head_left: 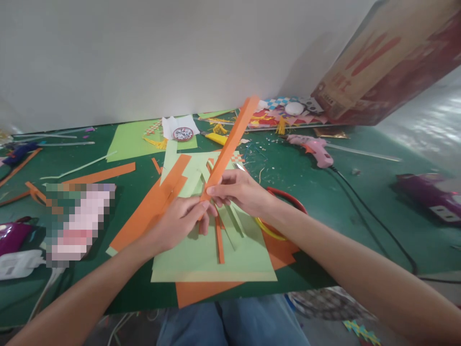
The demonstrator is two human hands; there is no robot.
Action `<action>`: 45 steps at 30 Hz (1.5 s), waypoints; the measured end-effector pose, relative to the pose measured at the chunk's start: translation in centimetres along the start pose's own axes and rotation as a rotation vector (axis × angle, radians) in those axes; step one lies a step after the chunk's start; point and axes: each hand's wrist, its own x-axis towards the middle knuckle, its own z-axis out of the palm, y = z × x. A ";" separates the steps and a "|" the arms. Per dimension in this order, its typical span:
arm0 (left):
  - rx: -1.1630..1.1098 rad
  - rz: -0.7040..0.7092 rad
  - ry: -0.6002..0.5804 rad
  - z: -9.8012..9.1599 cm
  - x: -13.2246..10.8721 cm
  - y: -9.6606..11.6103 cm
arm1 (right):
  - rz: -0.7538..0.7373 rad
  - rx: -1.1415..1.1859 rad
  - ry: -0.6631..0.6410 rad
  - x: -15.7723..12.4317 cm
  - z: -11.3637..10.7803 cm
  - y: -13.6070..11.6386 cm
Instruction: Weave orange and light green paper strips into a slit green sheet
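A long orange paper strip rises at a slant from between my two hands. My left hand pinches its lower end, fingers closed. Just to the right, my right hand grips the same strip between thumb and fingers. Both hands are over a pale green paper sheet. On that sheet lie narrow green strips and a thin orange strip. Wider orange paper is left of my left hand. Part of the strip's lower end is hidden by my fingers.
A pink glue gun with a black cord is at the right, a purple one beyond it. A yellow cutter lies behind the sheets. Red and yellow rings are by my right wrist. A white adapter is at the left.
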 end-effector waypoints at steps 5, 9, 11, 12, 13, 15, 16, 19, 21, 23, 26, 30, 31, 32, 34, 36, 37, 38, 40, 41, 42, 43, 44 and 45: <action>0.040 0.032 0.044 0.0 0.0 0.1 | 0.027 0.013 -0.042 0.0 0.3 0.2; -0.022 0.001 0.027 0.2 -0.1 0.3 | 0.008 0.030 0.032 0.2 0.1 -0.2; -0.057 0.001 0.008 0.2 -0.2 0.4 | -0.003 0.033 0.071 0.2 -0.1 -0.4; -0.066 0.001 0.003 0.2 -0.2 0.4 | -0.002 0.033 0.084 0.2 -0.2 -0.5; -0.063 0.001 0.002 0.2 -0.2 0.4 | 0.002 0.034 0.087 0.2 -0.3 -0.6; -0.027 0.002 0.005 0.1 -0.2 0.5 | 0.017 0.042 0.081 0.2 -0.3 -0.7; -0.003 0.001 0.004 0.0 -0.2 0.5 | 0.025 0.048 0.073 0.2 -0.3 -0.7; 0.027 -0.011 -0.005 -0.1 -0.2 0.6 | 0.053 0.053 0.033 0.1 0.1 -0.5; 0.006 -0.011 0.010 -0.1 -0.2 0.6 | 0.075 0.057 0.001 0.1 0.3 -0.4; -0.015 0.002 0.022 -0.1 -0.1 0.6 | 0.087 0.060 -0.013 0.1 0.4 -0.4; -0.010 0.018 0.007 0.0 -0.1 0.5 | 0.071 0.065 0.017 0.1 0.3 -0.6; -0.006 0.015 0.005 -0.1 -0.3 0.5 | 0.042 0.079 0.059 0.2 0.0 -0.8; -0.006 0.009 0.009 -0.1 -0.3 0.5 | 0.042 0.082 0.060 0.2 -0.1 -0.8; -0.008 0.004 0.014 -0.1 -0.3 0.5 | 0.046 0.085 0.057 0.2 0.0 -0.7; -0.014 -0.001 0.022 0.0 -0.3 0.6 | 0.062 0.086 0.040 0.1 0.1 -0.7; -0.019 0.005 0.028 0.0 -0.3 0.6 | 0.087 0.086 0.015 0.1 0.3 -0.5; -0.020 0.009 0.029 0.0 -0.2 0.6 | 0.098 0.086 0.004 0.1 0.3 -0.5; -0.016 0.013 0.030 0.0 -0.2 0.6 | 0.104 0.088 -0.003 0.0 0.4 -0.4; -0.009 0.020 0.032 0.0 -0.2 0.6 | 0.107 0.093 -0.012 0.0 0.4 -0.4; -0.008 0.025 0.031 0.0 -0.2 0.6 | 0.106 0.093 -0.018 0.0 0.4 -0.3; -0.010 0.032 0.031 0.0 -0.2 0.5 | 0.104 0.091 -0.024 0.0 0.4 -0.3; -0.013 0.038 0.031 0.0 -0.2 0.5 | 0.103 0.088 -0.033 0.0 0.4 -0.3; -0.016 0.044 0.032 0.0 -0.2 0.4 | 0.102 0.086 -0.042 0.0 0.4 -0.3; -0.019 0.048 0.033 0.1 -0.2 0.4 | 0.100 0.085 -0.052 0.0 0.4 -0.3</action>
